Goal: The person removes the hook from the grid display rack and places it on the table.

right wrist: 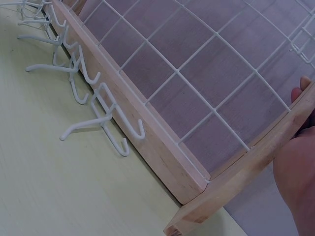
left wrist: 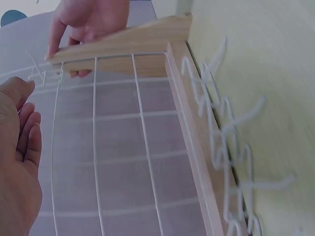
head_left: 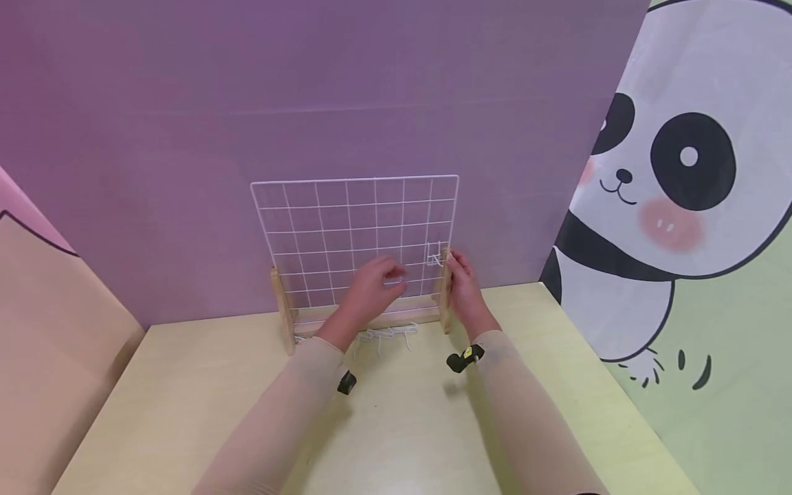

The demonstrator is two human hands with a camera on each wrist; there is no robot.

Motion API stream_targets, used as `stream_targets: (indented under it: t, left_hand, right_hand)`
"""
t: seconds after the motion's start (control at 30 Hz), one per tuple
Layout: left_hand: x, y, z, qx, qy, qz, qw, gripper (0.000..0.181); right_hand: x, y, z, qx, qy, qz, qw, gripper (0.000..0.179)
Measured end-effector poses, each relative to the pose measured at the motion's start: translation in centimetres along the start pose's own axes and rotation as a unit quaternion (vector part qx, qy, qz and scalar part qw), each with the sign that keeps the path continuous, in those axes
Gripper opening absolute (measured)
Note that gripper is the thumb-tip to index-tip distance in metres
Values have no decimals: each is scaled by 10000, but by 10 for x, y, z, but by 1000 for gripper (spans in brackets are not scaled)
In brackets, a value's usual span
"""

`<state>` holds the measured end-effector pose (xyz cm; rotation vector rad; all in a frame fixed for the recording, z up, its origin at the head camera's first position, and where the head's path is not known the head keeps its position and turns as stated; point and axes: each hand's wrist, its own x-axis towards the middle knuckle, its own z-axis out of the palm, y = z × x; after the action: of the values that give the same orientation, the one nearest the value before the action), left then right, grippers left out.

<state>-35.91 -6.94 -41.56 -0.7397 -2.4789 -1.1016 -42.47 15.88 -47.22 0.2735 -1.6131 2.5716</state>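
Note:
A white wire grid (head_left: 346, 230) stands upright in a wooden stand with a post at each side. My right hand (head_left: 465, 292) grips the stand's right post (head_left: 445, 295), its fingertips showing past the wood in the left wrist view. Close to that post, one white wire hook (head_left: 434, 258) hangs on the grid. My left hand (head_left: 373, 283) hovers before the grid's middle, thumb and fingers apart and loosely bent, holding nothing. More white hooks (right wrist: 106, 118) lie in a row along the stand's wooden crossbar (right wrist: 147, 152), their prongs pointing outward over the table.
The stand rests near the back edge of a pale wooden table (head_left: 396, 426). A purple wall panel (head_left: 346, 89) rises behind it. At the right is a wall with a panda picture (head_left: 680, 227). The stand's left post (head_left: 282, 309) is beyond my left forearm.

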Motion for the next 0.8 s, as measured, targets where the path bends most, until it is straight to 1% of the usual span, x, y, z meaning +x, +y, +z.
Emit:
stream_targets:
  t: [0.17, 0.37, 0.57, 0.8]
  left_hand:
    - [17, 10, 11, -31, 35, 112, 9999, 25]
    - [31, 19, 21, 18, 54, 248, 9997, 25]
    - [41, 26, 32, 97, 77, 443, 9989, 24]
    - [47, 35, 42, 154, 20, 518, 9985, 21]
  right_hand:
    - [-2, -2, 2, 55, 46, 30, 10000, 17]
    - [-3, -1, 1, -25, 13, 29, 10000, 17]
    - [1, 3, -2, 50, -41, -124, 9999, 19]
    - [2, 4, -2, 221, -80, -242, 9994, 25]
